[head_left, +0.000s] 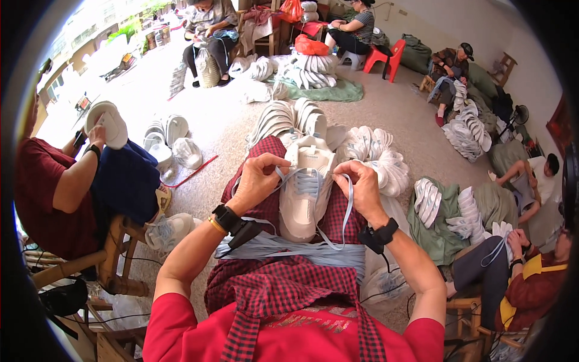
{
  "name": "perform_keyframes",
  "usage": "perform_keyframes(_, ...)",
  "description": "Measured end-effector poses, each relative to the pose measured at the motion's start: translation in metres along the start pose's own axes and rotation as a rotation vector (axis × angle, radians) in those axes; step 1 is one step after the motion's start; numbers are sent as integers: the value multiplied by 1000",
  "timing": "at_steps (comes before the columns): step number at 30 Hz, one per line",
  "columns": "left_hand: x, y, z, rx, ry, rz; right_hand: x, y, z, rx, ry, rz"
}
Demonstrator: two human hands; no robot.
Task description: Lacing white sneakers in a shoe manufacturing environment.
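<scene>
Red-and-black checked apron across lower centre, w/ bundle of pale blue laces lying on it. White sneaker at frame centre, toe pointing up-frame. Left hand & right hand either side of it, fingers pinched shut on blue lace threaded thru eyelets.

White sneaker sole-down on lap, toe away — pale blue lace half-threaded
</scene>
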State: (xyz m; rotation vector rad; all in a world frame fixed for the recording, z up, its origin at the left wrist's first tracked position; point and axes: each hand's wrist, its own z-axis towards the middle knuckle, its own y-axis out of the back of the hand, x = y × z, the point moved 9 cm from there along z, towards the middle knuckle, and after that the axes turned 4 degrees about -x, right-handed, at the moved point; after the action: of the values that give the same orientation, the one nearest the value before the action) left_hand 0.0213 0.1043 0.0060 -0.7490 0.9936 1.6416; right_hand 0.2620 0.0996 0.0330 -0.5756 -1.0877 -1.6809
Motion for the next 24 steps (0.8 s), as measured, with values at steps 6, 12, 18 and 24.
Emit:
perform_keyframes(6,-4,9,-3,-104,35,77,34,-17,9,60,170,-248)
perform_keyframes(12,-4,6,-3,-78,93,111,49,-26,19,178,265,-433)
perform_keyframes(18,-4,0,3,-20,60,115,48,-30,26,289,189,-382)
perform_keyframes(24,-38,-19,15,170,-136,184,52,-32,32,418,273,-459)
